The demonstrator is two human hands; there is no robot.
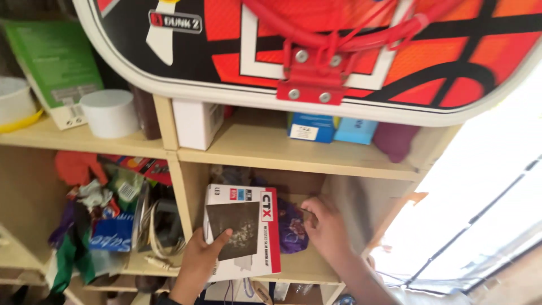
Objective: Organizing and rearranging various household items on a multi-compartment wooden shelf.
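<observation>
My left hand (200,257) grips the lower left edge of a white and red cardboard box (248,231) that stands in a lower compartment of a pale wooden shelf (271,152). The thumb lies across the dark picture on the box's front. My right hand (326,226) reaches into the same compartment just right of the box, fingers bent next to a purple bag (291,229) behind the box. Whether the right hand holds anything I cannot tell.
A toy basketball backboard with a red hoop (316,51) hangs over the top shelf. A white round container (110,113), a white box (195,121) and blue boxes (330,129) stand on the upper shelf. The left compartment (107,209) is crammed with bags and cables. A bright window lies right.
</observation>
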